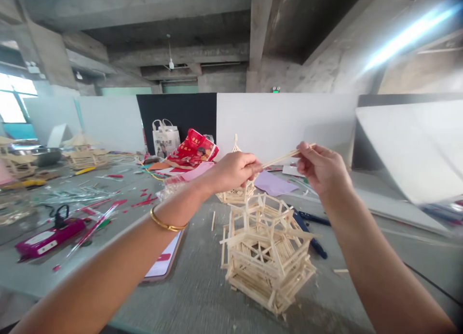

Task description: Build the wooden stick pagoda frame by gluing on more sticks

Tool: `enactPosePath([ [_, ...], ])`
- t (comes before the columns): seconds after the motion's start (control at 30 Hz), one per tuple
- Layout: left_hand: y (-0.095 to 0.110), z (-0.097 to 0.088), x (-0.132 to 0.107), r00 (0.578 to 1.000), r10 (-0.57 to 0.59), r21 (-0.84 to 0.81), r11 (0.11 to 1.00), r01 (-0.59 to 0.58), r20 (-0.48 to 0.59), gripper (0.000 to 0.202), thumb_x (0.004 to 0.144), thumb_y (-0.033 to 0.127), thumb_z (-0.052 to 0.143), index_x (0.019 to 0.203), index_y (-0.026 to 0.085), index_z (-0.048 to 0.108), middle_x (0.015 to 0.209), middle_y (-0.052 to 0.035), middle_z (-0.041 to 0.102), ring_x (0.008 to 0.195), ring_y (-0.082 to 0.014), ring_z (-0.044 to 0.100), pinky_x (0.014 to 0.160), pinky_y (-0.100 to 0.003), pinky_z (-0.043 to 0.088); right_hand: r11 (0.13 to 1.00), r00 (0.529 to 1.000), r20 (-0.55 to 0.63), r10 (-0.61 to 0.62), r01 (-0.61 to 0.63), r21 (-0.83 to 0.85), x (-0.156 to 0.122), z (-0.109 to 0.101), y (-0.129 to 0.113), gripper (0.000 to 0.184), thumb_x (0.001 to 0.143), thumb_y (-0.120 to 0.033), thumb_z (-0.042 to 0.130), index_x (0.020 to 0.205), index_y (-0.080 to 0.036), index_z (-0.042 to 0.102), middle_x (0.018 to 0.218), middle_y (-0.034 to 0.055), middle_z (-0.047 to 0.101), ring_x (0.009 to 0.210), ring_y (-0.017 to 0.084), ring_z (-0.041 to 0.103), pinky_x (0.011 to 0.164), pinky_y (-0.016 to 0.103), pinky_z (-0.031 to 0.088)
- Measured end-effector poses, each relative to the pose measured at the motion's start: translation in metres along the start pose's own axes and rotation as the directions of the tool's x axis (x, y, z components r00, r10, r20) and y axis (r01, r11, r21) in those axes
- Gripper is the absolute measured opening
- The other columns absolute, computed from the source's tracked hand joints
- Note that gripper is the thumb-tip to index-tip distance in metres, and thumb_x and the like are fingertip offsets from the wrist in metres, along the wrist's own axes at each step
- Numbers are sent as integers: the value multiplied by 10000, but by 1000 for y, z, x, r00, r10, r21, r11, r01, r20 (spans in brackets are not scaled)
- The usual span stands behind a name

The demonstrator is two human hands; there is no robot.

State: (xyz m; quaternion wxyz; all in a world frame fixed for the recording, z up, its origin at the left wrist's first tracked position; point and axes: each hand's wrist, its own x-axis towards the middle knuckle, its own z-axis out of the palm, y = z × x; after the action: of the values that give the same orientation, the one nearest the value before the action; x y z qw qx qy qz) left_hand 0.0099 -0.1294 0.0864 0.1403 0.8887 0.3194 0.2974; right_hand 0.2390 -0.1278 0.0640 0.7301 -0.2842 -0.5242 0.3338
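Between my two raised hands stretch thin wooden sticks (pixel 280 159), about level. My left hand (pixel 241 169) pinches their left end; my right hand (pixel 320 165) pinches the right end between thumb and fingers. I cannot tell exactly how many sticks there are. Below them on the table stands a many-sided model (pixel 267 257) built of wooden sticks, with an open frame on top. Behind it, partly hidden by my left hand, is a smaller stick model (pixel 231 195) with a pointed top. A loose short stick (pixel 213 221) lies left of the larger model.
Dark blue-handled pliers (pixel 314 219) lie right of the model. A phone (pixel 167 259) sits under my left forearm. Farther left are a purple power strip (pixel 50 237) and scattered plastic wrappers (pixel 83 192). A red bag (pixel 193 151) and purple paper (pixel 275 183) lie toward the back.
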Motion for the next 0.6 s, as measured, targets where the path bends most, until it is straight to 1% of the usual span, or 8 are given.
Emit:
enactPosePath([
  [0.13, -5, 9, 9, 988, -16, 159, 986, 41, -154, 268, 870, 331, 432, 782, 183, 638, 617, 2, 602, 529, -93, 523, 522, -216, 362, 992, 990, 82, 118, -113, -57, 5, -10, 3, 395, 578, -387, 851, 749, -128, 606, 734, 60, 651, 459, 94, 549, 361, 150, 426],
  [0.2, -11, 10, 10, 974, -81, 265, 954, 137, -212, 287, 872, 342, 412, 776, 185, 633, 653, -5, 628, 577, -110, 551, 559, -224, 377, 987, 988, 86, 129, -120, -103, 7, -13, 5, 382, 622, -373, 828, 819, -136, 602, 791, 69, 659, 492, 114, 584, 372, 153, 442],
  [0.27, -23, 10, 6, 946, -174, 376, 886, 271, -274, 307, 879, 339, 379, 789, 184, 629, 727, -28, 651, 664, -141, 587, 599, -239, 395, 979, 994, 26, 105, -99, -181, 8, -16, 5, 315, 696, -345, 784, 856, -142, 604, 796, 63, 657, 501, 125, 601, 373, 159, 454],
  [0.37, -55, 13, -14, 884, -333, 457, 763, 457, -328, 269, 853, 273, 400, 807, 166, 643, 755, -81, 654, 750, -203, 613, 645, -277, 416, 952, 996, -72, 51, -71, -299, 11, -22, 1, 139, 791, -235, 693, 804, -120, 617, 769, 69, 651, 472, 125, 596, 349, 163, 449],
  [0.4, -66, 16, -24, 860, -393, 469, 723, 508, -326, 228, 824, 241, 439, 821, 161, 652, 736, -93, 651, 745, -216, 620, 650, -284, 423, 946, 996, -86, 41, -66, -317, 12, -25, -1, 99, 804, -193, 668, 780, -109, 621, 759, 75, 650, 461, 123, 590, 341, 162, 444],
  [0.47, -87, 24, -46, 801, -506, 491, 634, 597, -319, 212, 767, 179, 489, 887, 149, 661, 771, -115, 660, 769, -246, 634, 670, -306, 437, 944, 995, -98, 27, -58, -325, 14, -30, -8, 69, 805, -130, 642, 749, -91, 630, 747, 87, 651, 449, 120, 583, 333, 159, 437],
  [0.53, -99, 33, -66, 741, -598, 502, 560, 659, -305, 224, 745, 164, 506, 897, 130, 667, 819, -142, 668, 798, -269, 644, 684, -318, 450, 946, 993, -116, 15, -52, -319, 15, -36, -14, 57, 787, -118, 657, 746, -81, 642, 732, 95, 651, 434, 119, 576, 333, 159, 435],
  [0.6, -102, 40, -81, 687, -669, 499, 509, 701, -283, 205, 761, 194, 505, 855, 124, 673, 821, -155, 669, 795, -279, 653, 679, -325, 463, 948, 991, -134, 5, -47, -314, 16, -41, -18, 70, 768, -134, 684, 748, -76, 651, 720, 104, 652, 419, 125, 572, 334, 170, 443],
])
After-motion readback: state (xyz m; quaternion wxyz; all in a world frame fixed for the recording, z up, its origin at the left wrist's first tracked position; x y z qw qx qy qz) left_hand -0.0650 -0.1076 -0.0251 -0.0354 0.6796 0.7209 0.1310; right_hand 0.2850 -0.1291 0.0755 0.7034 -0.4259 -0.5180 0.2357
